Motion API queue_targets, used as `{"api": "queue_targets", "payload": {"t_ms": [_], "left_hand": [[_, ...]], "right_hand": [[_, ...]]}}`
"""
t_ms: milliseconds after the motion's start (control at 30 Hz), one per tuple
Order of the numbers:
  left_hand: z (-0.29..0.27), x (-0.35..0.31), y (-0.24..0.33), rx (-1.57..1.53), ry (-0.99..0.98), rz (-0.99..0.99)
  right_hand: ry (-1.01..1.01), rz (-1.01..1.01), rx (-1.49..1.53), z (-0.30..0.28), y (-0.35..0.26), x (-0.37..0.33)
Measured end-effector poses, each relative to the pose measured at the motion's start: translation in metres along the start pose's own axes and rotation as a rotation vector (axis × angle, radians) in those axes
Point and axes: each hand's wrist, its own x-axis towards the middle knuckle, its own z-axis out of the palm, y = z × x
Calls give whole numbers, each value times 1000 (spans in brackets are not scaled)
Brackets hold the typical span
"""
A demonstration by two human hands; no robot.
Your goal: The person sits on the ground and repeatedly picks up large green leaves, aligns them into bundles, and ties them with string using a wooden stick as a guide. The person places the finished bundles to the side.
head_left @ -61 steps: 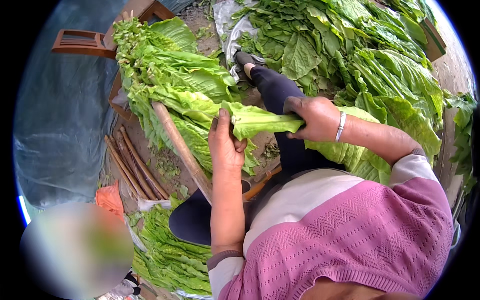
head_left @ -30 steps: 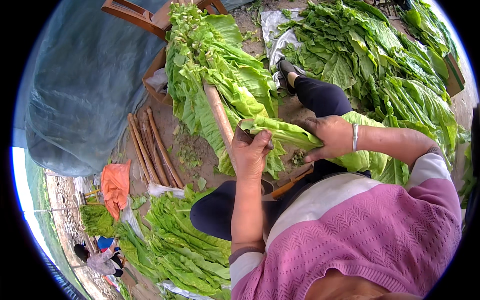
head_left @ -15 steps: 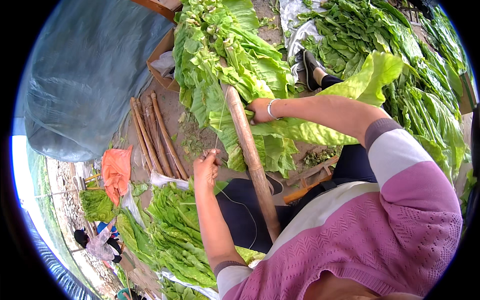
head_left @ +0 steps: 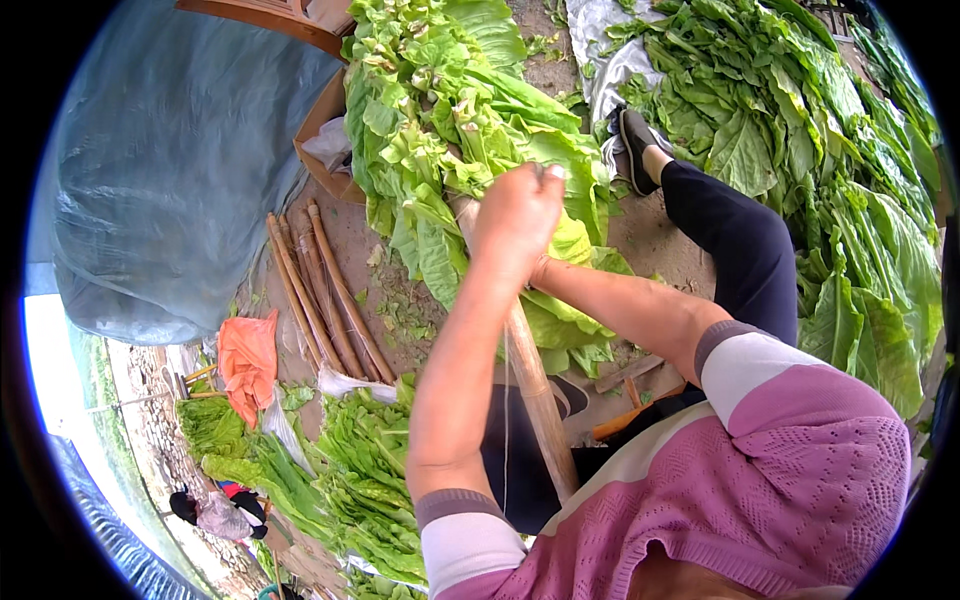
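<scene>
My left hand (head_left: 522, 215) is closed and raised over the pole, crossing above my right hand. A thin pale string (head_left: 506, 420) runs up beside my left forearm toward it; its upper end is hidden. Only the wrist edge of my right hand (head_left: 540, 272) shows, its fingers hidden under the left hand by the pole. A bamboo pole (head_left: 540, 400) slopes from my lap away into a thick row of broad green leaves (head_left: 430, 130) hanging along it. Yellow-green leaves (head_left: 570, 240) lie beside both hands.
Piled large leaves (head_left: 760, 130) lie on a white sheet (head_left: 610, 60) to the right. More leaves (head_left: 370, 470) lie at lower left. Several bamboo poles (head_left: 325, 290) rest on the ground near an orange cloth (head_left: 247, 365) and a plastic cover (head_left: 180, 180). Another person (head_left: 220, 515) is far left.
My left hand has moved up and right, across the pole and over my right hand. The large leaf under my right forearm has swung out of its earlier place. My right leg shows more.
</scene>
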Motion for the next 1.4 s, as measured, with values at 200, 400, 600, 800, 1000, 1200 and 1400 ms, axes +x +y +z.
{"api": "queue_targets", "payload": {"t_ms": [200, 400, 600, 800, 1000, 1200, 1400], "left_hand": [[86, 16, -2, 112, 288, -98], [116, -51, 5, -775, 605, -277], [124, -146, -13, -851, 677, -296], [133, -189, -29, -1014, 554, -374], [147, -173, 4, -1042, 209, -309], [208, -167, 67, -1021, -170, -205], [237, -147, 78, -1018, -270, -220]], "right_hand": [[243, 318, 183, -44, -16, 17], [335, 224, -378, -152, -59, -41], [744, 109, -678, -388, -166, -181], [925, 1068, -1296, -546, -108, -321], [774, 822, -1663, -541, -91, -345], [296, 207, -907, -380, -225, -313], [-89, 268, -102, -340, -203, -318]]}}
